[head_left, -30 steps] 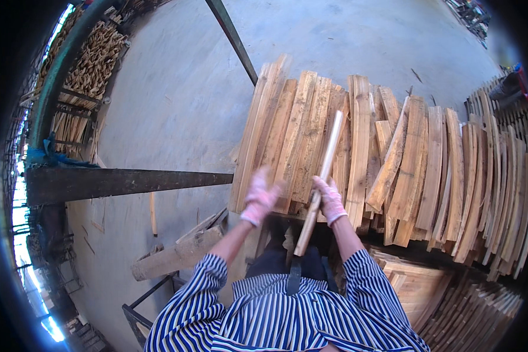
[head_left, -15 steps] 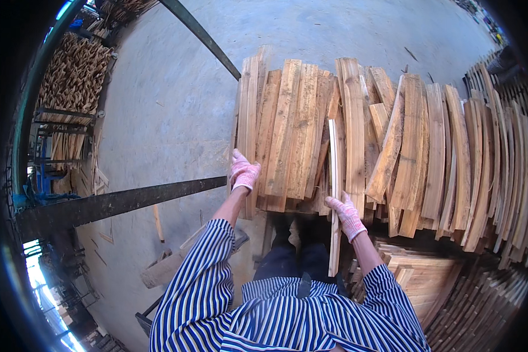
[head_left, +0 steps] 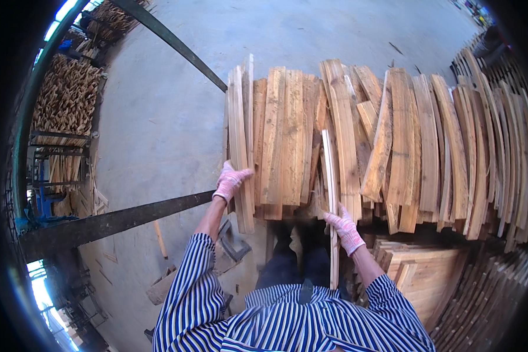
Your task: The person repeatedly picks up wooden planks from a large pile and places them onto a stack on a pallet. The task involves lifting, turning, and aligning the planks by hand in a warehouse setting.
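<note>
- While the left grip (head_left: 231, 180) rests on the outermost board (head_left: 238, 129), the right grip (head_left: 344, 229) is closed around a stick (head_left: 330, 176), thumb laid across it.
- The stick runs through the right grip, one end beyond it over the boards (head_left: 290, 135), the other back toward the person's lap.
- Half curled, the left grip sits at the board's left edge, reaching over its top; some fingers are hidden, so I cannot tell whether it is clamped.
- Most of the board stretches ahead of the left grip; its near end lies just right and below.
- The boards lie side by side ahead of and between both grips, the row running well right of the right grip.
- A dark bar (head_left: 129, 222) ends near the left grip, on its left.
- Below and right of the right grip stands a wooden panel (head_left: 437, 276).
</note>
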`<state>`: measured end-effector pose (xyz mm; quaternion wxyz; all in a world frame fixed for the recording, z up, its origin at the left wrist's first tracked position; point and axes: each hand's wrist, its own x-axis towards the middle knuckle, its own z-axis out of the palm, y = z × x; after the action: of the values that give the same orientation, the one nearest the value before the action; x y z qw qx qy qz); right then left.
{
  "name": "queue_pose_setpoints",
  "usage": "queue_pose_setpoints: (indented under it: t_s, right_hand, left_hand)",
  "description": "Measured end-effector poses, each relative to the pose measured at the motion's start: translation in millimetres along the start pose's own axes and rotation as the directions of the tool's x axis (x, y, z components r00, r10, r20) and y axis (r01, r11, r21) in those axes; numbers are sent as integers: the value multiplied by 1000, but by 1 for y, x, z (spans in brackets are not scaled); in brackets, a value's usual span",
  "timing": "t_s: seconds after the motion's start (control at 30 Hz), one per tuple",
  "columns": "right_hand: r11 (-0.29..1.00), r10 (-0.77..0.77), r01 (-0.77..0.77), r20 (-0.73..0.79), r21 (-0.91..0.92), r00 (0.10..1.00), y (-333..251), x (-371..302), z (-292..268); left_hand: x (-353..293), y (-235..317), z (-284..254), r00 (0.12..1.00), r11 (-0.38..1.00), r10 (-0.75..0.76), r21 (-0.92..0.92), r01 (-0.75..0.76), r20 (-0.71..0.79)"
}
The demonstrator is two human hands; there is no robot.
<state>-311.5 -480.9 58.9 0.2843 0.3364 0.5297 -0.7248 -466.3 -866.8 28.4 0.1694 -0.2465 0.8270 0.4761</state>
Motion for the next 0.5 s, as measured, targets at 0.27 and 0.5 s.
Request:
queue_pose_setpoints:
  t_s: [0.27, 0.5]
  right_hand:
    - [935, -340, 351, -169, 42, 925, -17, -26, -35]
    - [870, -484, 491, -243, -35, 841, -47, -45, -54]
  left_hand:
    - [-97, 86, 39, 948, 808, 164, -589, 29, 272]
    - [-141, 111, 196, 953, 821, 226, -566, -76, 199]
